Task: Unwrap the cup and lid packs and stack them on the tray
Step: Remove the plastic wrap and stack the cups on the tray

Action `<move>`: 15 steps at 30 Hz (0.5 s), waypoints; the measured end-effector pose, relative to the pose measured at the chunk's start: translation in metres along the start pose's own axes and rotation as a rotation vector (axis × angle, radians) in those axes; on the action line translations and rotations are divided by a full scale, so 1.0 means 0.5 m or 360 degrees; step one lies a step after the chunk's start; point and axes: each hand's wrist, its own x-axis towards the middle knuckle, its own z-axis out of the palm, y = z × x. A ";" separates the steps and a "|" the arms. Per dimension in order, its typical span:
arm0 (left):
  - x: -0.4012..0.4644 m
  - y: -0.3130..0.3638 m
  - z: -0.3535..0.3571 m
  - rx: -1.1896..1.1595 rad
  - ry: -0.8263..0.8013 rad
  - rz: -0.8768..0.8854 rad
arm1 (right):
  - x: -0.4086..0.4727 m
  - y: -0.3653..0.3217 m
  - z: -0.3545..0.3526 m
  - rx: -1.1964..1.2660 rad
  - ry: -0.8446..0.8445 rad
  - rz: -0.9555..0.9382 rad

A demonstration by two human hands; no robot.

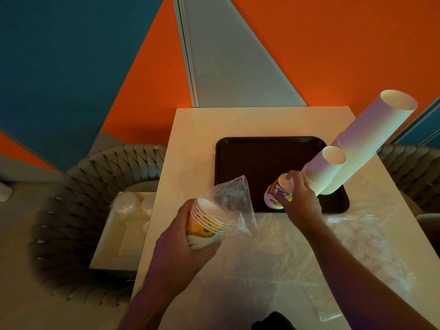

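**Two hands on printed cups beside a dark tray**

At far left a woven grey chair curves round a white box that holds pale, blurred round shapes, too dim to name.

Next comes the left hand, raised over the near-left part of the pale surface. Its fingers are curled round a short stack of yellow printed cups, tilted with the open rims pointing up and to the right. A clear plastic wrapper hangs loose off the mouth of that stack, peaking above it and trailing down toward the surface.

In the middle sits the black tray, flat on the surface. At its near edge the right hand comes down from above, fingers closed round a second small stack of printed cups, which stands mouth-down on the tray.

Just right of that hand, two stacks of plain white cups stand on the tray's right side, leaning away in this wide view: a shorter white stack and, touching it, a much taller white stack.

Crumpled clear plastic sheets lie spread over the near and right part of the surface. Another woven chair shows at far right.
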 end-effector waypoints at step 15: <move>0.007 0.011 0.018 -0.0077 -0.0011 0.0002 | -0.030 0.001 -0.021 -0.0235 -0.0314 0.0044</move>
